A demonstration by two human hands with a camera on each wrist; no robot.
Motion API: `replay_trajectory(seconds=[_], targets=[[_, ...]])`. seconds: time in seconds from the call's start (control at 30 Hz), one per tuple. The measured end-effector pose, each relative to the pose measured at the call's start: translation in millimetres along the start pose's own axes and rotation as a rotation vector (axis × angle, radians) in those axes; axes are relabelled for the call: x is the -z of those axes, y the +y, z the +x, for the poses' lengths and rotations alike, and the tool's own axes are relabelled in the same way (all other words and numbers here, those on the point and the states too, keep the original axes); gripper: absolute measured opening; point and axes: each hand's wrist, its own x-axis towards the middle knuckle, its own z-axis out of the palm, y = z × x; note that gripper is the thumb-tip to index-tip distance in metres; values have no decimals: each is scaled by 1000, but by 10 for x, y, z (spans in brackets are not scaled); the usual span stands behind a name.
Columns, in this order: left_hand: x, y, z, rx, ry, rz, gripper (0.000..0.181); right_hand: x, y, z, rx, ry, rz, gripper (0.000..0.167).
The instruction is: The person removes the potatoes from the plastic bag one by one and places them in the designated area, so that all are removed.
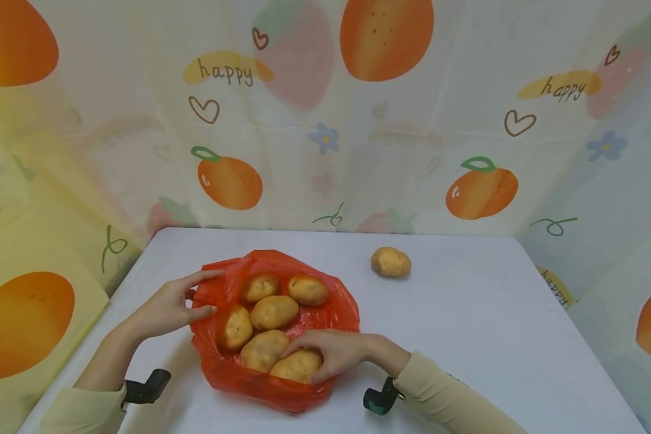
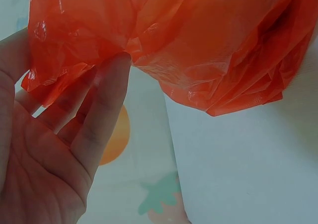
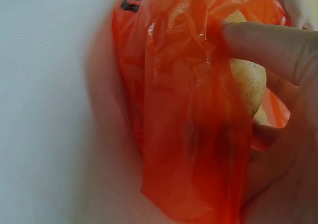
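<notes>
A red plastic bag (image 1: pixel 343 301) lies with its mouth spread wide on the table, several potatoes (image 1: pixel 274 312) inside it. At the bag's left rim, my left hand (image 1: pixel 165 307) holds the thin plastic between thumb and fingers; the left wrist view shows the film (image 2: pixel 184 40) bunched at the fingertips. My right hand (image 1: pixel 333 352) reaches over the near right rim and grips the nearest potato (image 1: pixel 297 366), thumb on one side and fingers on the other. In the right wrist view the bag's side partly covers that potato (image 3: pixel 248 82).
One more potato (image 1: pixel 391 262) lies alone on the white table (image 1: pixel 456 337), behind and to the right of the bag. A printed fruit curtain (image 1: pixel 380 138) hangs along the table's back edge and both sides. Each wrist wears a small black camera mount (image 1: pixel 147 387).
</notes>
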Motion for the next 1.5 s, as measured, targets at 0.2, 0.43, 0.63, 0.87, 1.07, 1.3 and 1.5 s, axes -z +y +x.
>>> replay_trajectory(seconds=[0.2,0.43,0.63,0.87,1.07,1.3,1.5], targets=[[-1,2,-9,16,-10,-8,58,16,-5,-19,-6,35,19,54],[1,10,-8,27,-19,-21,59,42,-15,-53,-18,75,5,55],[7,16,-4,25,-20,-19,59,98,-40,-109,-31,90,17,55],[9,16,-9,23,-19,-20,58,147,-25,-141,4,136,9,57],[4,13,-17,22,-18,-23,58,208,-45,-156,22,190,-42,55],[-2,1,-22,21,-17,-34,58,324,-105,-193,-27,247,0,55],[0,-10,-18,12,-14,-30,57,417,-127,-245,-52,303,54,55]])
